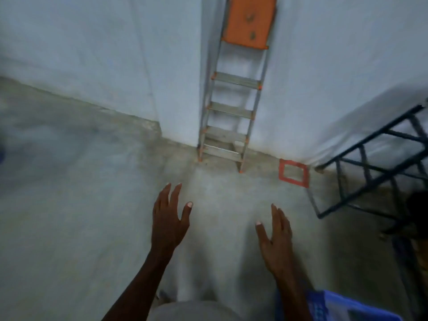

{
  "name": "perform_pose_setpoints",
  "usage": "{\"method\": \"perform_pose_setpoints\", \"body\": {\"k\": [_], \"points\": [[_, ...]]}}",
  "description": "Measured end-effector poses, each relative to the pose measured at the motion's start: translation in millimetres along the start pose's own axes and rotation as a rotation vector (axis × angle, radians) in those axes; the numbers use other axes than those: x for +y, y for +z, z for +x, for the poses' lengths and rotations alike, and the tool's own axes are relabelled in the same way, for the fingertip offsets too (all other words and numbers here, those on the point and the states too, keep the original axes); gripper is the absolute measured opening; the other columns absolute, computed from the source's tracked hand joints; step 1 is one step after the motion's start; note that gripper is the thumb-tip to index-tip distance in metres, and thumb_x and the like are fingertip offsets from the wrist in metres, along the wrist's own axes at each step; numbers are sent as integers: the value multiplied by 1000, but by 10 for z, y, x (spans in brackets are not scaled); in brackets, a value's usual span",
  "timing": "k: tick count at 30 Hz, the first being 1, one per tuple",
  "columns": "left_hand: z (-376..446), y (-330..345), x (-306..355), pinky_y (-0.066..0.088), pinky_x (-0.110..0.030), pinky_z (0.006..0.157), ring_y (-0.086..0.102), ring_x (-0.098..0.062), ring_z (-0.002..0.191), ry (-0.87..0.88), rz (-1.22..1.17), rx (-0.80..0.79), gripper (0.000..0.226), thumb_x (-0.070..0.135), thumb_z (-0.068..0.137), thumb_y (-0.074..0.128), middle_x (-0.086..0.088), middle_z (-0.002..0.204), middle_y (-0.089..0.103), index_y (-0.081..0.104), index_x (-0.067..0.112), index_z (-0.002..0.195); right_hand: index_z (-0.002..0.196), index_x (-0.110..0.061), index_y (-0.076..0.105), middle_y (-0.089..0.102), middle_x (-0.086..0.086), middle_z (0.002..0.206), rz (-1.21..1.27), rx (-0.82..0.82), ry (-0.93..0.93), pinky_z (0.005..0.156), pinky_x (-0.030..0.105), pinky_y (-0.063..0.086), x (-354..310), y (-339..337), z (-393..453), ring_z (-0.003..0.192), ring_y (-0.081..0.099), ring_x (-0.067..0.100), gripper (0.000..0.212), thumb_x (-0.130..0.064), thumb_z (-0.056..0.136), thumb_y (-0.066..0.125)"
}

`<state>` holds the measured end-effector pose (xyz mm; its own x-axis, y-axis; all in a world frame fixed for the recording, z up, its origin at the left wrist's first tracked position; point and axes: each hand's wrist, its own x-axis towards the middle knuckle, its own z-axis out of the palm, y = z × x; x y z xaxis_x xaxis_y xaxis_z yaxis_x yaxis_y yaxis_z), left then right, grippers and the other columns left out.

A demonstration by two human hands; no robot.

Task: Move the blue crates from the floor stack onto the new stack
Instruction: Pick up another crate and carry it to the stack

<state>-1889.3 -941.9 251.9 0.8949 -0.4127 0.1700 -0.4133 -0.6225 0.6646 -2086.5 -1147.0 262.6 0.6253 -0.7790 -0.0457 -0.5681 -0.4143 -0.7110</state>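
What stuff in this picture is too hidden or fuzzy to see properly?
- Blue crate, head view: cut off by the bottom edge and partly behind the right hand's forearm; its contents and markings are blurred.
- Crate stacks: neither stack shows as a stack.
- Dark metal frame: cut off by the right edge.
- Stepladder: its orange top runs past the top edge.
- Blue patch at the left edge: too blurred to identify.
- Left hand: open, empty.

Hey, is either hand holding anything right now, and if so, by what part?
Nothing is held. The left hand and right hand are both open over bare floor; the blue crate is untouched.
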Motion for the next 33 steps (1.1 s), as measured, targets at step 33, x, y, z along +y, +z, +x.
{"method": "perform_pose_setpoints", "body": {"k": [33], "points": [[2387, -4924, -5991, 26, -49, 120, 21, -25, 152, -998, 90, 900, 62, 54, 96, 44, -4, 165, 27, 40, 28, 152, 157, -26, 30, 23, 3, 165, 19, -1035, -977, 121, 46, 24, -7779, 7696, 1126, 153, 15, 18, 68, -49, 96, 50]]}}
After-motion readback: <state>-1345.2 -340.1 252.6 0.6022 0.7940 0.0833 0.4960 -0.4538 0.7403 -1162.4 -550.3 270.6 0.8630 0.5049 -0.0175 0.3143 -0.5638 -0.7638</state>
